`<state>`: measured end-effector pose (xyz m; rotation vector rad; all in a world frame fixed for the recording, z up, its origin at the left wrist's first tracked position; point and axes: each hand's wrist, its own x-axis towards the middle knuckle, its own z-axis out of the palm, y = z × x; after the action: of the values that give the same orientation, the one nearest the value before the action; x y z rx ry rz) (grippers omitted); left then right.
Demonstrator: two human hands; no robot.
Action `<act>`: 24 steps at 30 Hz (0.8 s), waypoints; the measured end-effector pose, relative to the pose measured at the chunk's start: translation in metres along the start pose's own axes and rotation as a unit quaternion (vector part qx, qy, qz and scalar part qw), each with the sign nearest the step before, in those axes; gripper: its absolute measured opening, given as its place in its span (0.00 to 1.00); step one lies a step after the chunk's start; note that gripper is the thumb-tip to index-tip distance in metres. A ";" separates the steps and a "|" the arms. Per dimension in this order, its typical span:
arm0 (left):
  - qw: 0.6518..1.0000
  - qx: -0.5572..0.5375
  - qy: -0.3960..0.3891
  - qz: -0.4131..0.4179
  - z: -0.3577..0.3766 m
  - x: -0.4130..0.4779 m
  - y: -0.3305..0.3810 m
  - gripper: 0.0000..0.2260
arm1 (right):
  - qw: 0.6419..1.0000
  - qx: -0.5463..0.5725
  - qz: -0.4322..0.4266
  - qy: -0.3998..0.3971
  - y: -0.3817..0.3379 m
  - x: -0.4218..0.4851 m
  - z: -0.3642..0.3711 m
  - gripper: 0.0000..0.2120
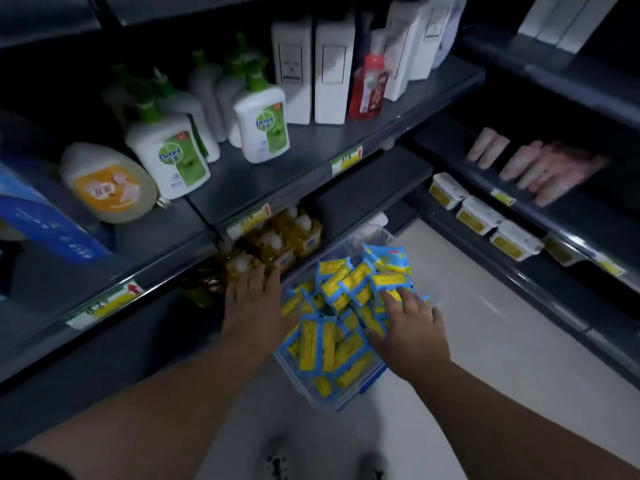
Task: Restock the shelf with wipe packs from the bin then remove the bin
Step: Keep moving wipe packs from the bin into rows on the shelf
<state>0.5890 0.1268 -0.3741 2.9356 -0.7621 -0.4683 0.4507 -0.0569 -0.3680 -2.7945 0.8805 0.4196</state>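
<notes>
- Nearest, two bare forearms reach forward and down from the bottom edge; blurred shoes stand on the pale floor (485,341) between them.
- Left hand (254,299): palm down, fingers spread and released, at the left rim of the bin, its fingertips just beside the yellow bottles on the lowest shelf; it grasps nothing that can be seen.
- Right hand (412,327): palm down on the heap of wipe packs, fingers spread over them; whether any pack is grasped cannot be told.
- Bin (360,388): a clear plastic bin on the floor, just in front of the lowest shelf, filled to the brim.
- Wipe packs (332,344): blue packs with yellow labels, piled loosely in the bin, some tilted above the far rim.
- Yellow bottles (294,233): a cluster with white caps on the lowest shelf, left of the bin.
- Middle shelf (311,150): dark, carrying white pump bottles (261,126) with green labels, an orange-labelled jug (107,185), white cartons (313,71) and a red pump bottle (369,84).
- Right-hand shelving: white tubs (479,214) with yellow labels in a row, and pink packs (540,164) on the tier above, blurred.
</notes>
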 end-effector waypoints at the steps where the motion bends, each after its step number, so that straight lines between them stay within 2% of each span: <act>1: 1.000 0.001 -0.012 0.000 0.010 0.005 -0.001 0.39 | 1.000 0.002 -0.005 -0.008 0.001 0.007 0.010 0.34; 8: 0.995 -0.010 -0.100 -0.001 0.089 0.028 0.008 0.40 | 0.995 -0.008 -0.059 -0.080 0.017 0.062 0.073 0.35; 11: 0.988 0.026 -0.154 0.015 0.123 0.034 0.022 0.42 | 0.992 -0.010 -0.077 -0.100 0.027 0.081 0.095 0.35; 15: 0.979 0.073 -0.184 0.055 0.158 0.049 0.040 0.44 | 0.988 0.005 -0.092 -0.120 0.041 0.103 0.112 0.35; 19: 0.972 0.124 -0.182 0.082 0.182 0.063 0.046 0.44 | 0.986 0.013 -0.112 -0.120 0.047 0.117 0.123 0.35; 24: 0.980 0.120 -0.109 0.119 0.188 0.070 0.054 0.41 | 0.983 0.018 -0.128 -0.130 0.047 0.120 0.133 0.35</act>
<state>0.5636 0.0467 -0.5642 2.9797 -1.2621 -0.7305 0.4887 -0.1249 -0.5359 -2.6890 0.4615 0.6956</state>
